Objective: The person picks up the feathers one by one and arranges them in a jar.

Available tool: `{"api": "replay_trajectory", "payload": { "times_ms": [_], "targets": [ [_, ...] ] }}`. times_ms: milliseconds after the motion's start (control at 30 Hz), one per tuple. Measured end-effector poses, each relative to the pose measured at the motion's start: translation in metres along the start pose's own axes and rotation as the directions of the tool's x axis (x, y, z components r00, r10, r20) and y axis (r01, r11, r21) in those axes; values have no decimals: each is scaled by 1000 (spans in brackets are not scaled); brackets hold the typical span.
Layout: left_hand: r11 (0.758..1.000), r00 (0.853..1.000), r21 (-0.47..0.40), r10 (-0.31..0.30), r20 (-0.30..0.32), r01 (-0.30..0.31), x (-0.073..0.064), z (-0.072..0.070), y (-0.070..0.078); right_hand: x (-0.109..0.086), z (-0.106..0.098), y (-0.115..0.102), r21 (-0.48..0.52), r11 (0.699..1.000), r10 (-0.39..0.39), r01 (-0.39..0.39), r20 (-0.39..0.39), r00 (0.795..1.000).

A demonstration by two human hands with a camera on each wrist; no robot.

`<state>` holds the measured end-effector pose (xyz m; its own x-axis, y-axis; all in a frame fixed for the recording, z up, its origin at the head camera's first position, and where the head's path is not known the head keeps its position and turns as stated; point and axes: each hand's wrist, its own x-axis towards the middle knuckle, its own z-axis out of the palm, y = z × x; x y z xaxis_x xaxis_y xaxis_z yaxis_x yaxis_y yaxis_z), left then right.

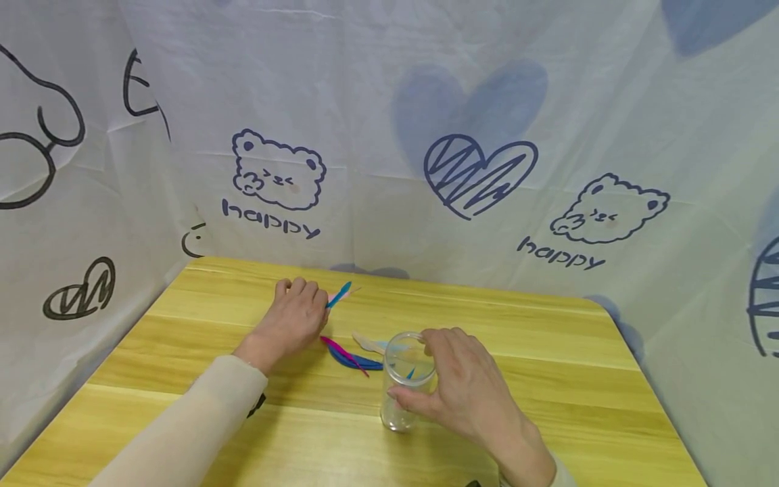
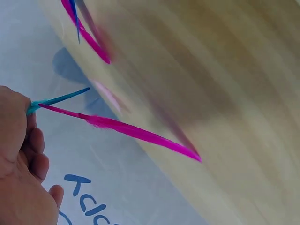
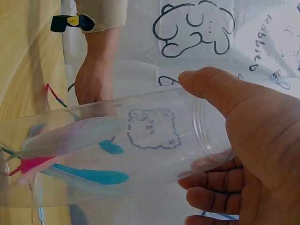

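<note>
In the head view my left hand (image 1: 296,314), fingers curled, pinches a blue feather (image 1: 339,295) that pokes out past the fingertips. The left wrist view shows it as a teal feather close to the hand, and the quill end of a magenta feather (image 2: 140,132) meets it there. My right hand (image 1: 465,379) grips a clear plastic jar (image 1: 397,409) near its rim, thumb on one side and fingers on the other. Upright, the jar stands on the table. Through its wall in the right wrist view, several feathers show, among them a pale one (image 3: 75,136) and a teal one (image 3: 91,175).
Left of the jar lie a dark blue feather (image 1: 349,360), a magenta feather (image 1: 341,348) across it, and a whitish feather (image 1: 367,342). A pale pink feather (image 2: 107,93) lies near the table's far edge. Behind the wooden table (image 1: 517,325) hangs a printed white cloth (image 1: 365,135).
</note>
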<state>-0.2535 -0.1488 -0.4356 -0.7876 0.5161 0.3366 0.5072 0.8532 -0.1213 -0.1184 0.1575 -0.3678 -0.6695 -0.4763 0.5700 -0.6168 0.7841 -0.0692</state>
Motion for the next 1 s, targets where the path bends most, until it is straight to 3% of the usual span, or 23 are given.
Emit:
{"api": "replay_trajectory", "payload": {
  "times_ms": [267,400,533,800,1000],
  "targets": [
    [1000,998,-12,12,-58,-13,7,-12,2,-1,2,0,1,1000,-15,15,-20,1000],
    [999,994,-38,21,-112,-25,12,-24,8,-1,2,1,4,1000,-15,15,-27,1000],
    [998,991,-44,30,-127,-36,16,-36,15,-1,3,1,7,1000,-17,17,-31,999],
    [995,995,-103,-21,-97,11,20,-52,18,0,3,2,9,999,-34,34,-47,998],
    [988,998,-144,-55,17,57,20,-58,11,1,3,1,4,999,-31,32,-37,999]
  ]
}}
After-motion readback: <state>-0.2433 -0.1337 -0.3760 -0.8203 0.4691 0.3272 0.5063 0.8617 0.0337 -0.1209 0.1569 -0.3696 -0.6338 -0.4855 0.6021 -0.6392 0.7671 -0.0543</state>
